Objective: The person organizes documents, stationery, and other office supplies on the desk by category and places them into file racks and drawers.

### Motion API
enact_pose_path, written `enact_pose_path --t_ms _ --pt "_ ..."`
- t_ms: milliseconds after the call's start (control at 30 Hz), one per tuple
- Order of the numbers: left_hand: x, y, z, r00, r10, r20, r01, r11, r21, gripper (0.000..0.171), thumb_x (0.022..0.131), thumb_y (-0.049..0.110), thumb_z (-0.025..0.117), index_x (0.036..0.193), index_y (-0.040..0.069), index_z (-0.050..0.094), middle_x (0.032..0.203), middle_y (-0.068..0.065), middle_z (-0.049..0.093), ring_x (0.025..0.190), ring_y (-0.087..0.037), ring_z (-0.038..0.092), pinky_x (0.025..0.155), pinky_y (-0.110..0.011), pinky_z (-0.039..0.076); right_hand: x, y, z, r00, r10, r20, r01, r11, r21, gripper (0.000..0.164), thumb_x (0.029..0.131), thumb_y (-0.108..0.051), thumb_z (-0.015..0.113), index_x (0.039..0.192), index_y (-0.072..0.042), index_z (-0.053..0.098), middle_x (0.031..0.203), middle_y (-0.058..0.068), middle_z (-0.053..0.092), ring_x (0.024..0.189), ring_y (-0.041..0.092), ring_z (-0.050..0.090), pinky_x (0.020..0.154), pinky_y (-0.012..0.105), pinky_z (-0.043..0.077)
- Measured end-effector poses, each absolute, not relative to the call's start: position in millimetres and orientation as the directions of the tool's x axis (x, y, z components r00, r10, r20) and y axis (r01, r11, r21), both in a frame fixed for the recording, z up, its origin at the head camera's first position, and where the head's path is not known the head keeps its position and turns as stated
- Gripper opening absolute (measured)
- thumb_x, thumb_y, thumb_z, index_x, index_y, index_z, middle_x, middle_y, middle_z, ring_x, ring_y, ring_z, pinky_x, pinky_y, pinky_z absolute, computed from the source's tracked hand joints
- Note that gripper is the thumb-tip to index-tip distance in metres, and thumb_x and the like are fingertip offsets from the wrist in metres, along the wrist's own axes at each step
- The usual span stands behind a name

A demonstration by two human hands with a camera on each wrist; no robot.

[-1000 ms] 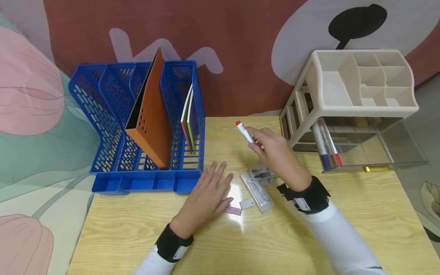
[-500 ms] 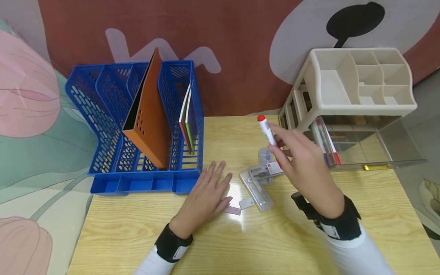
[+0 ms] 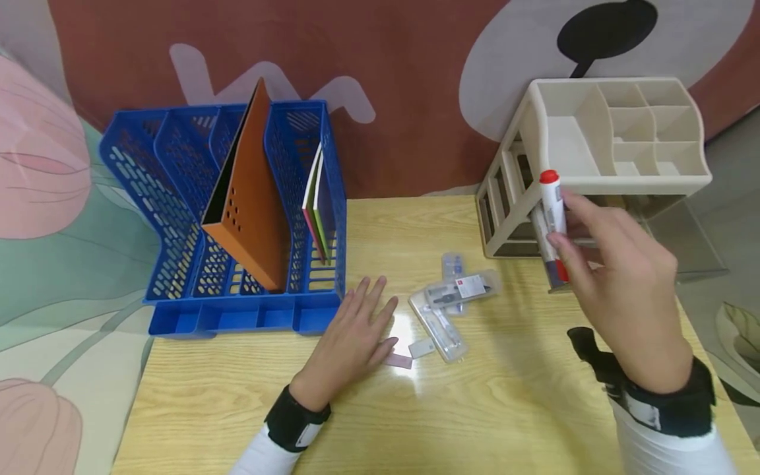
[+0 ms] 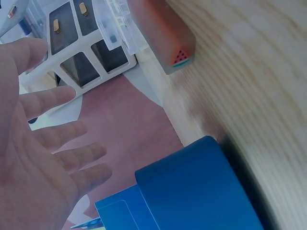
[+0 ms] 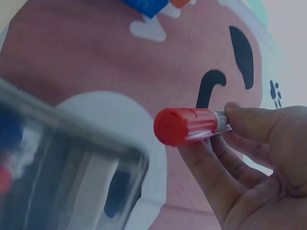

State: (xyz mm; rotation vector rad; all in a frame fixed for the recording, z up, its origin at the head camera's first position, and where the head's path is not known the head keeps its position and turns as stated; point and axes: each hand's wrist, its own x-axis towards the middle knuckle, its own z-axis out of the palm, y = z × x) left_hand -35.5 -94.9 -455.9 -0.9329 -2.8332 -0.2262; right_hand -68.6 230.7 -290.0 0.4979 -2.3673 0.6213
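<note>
A white marker [image 3: 553, 206] with a red cap is pinched between the thumb and fingers of the right hand [image 3: 629, 290]. The thumb presses from one side, the fingers from the other, with the gap between them closed down to the barrel. The red cap stands free beyond the fingertips, pointing away from the palm.

Beneath these fingers is a clear drawer [image 3: 685, 241], pulled out; the hand hides much of its inside. Just beside the thumb tip a pen [image 3: 541, 241] shows in it, partly covered by the marker. Right behind the fingertips rises the cream organizer [image 3: 570, 148], its divided top jutting over the drawer, so the drawer's back lies under that overhang.

Well to the left of the right fingers, clear plastic cases [image 3: 466, 289] lie overlapping, one crosswise over others. They sit between the two hands.

The left hand [image 3: 347, 346] holds nothing, its fingers straight and spread. Its thumb tip overlaps the end of a pink strip [image 3: 399, 361]; whether they touch I cannot tell. Next along from that thumb is a pale eraser [image 3: 421, 348]. Beyond its fingertips stands the blue rack [image 3: 237, 320], holding an orange folder [image 3: 261, 218] and thin booklets [image 3: 320, 218].
</note>
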Motion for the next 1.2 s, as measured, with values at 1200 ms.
enact_pose_path --t_ms 1200 --pt "-32.3 -104.7 -460.0 -0.811 0.559 0.172 0.579 0.808 0.105 0.057 0.101 0.045 0.060 0.147 0.011 0.057 0.168 -0.019 0.030 0.153 -0.044 0.032 0.122 -0.058 0.034 -115.9 332.6 -310.8 -0.870 -0.404 0.283 -0.433 0.900 -0.046 0.047 0.078 0.006 0.083 0.123 0.002 0.069 0.080 0.015 0.065 0.060 0.021 0.048 0.051 0.035 0.037"
